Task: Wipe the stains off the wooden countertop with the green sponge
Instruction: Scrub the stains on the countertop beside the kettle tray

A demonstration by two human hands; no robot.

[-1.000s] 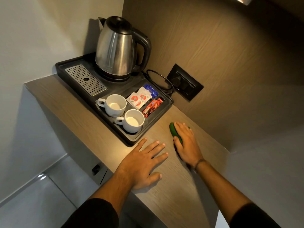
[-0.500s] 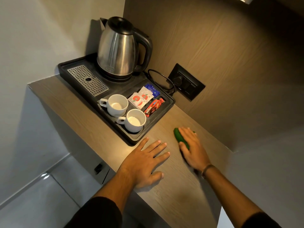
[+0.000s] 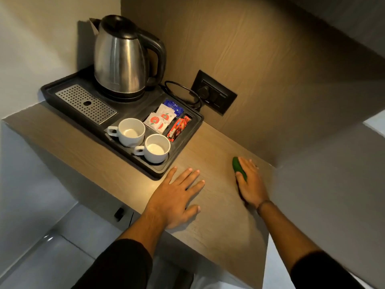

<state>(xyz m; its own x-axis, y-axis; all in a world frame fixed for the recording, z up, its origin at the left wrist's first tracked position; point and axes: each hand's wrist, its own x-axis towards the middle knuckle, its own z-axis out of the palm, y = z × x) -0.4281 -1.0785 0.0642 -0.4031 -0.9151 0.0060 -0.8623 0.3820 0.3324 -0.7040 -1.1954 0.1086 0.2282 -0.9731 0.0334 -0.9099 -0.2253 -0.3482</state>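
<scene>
The green sponge (image 3: 238, 167) lies on the wooden countertop (image 3: 216, 222) near the back wall, mostly covered by my right hand (image 3: 251, 183), which presses down on it and grips it. Only the sponge's left edge shows. My left hand (image 3: 174, 199) rests flat on the countertop with fingers spread, just in front of the black tray's corner. I cannot make out any stains on the wood.
A black tray (image 3: 183, 147) takes up the left of the counter, holding a steel kettle (image 3: 120, 57), two white cups (image 3: 131, 132), sachets (image 3: 160, 120) and a metal drip grid (image 3: 86, 103). A wall socket (image 3: 214, 92) with a cable sits behind it. The counter's front edge drops off to the floor.
My right hand has slid the sponge to the right and toward the back wall, away from the tray. My left hand stays flat in the same spot.
</scene>
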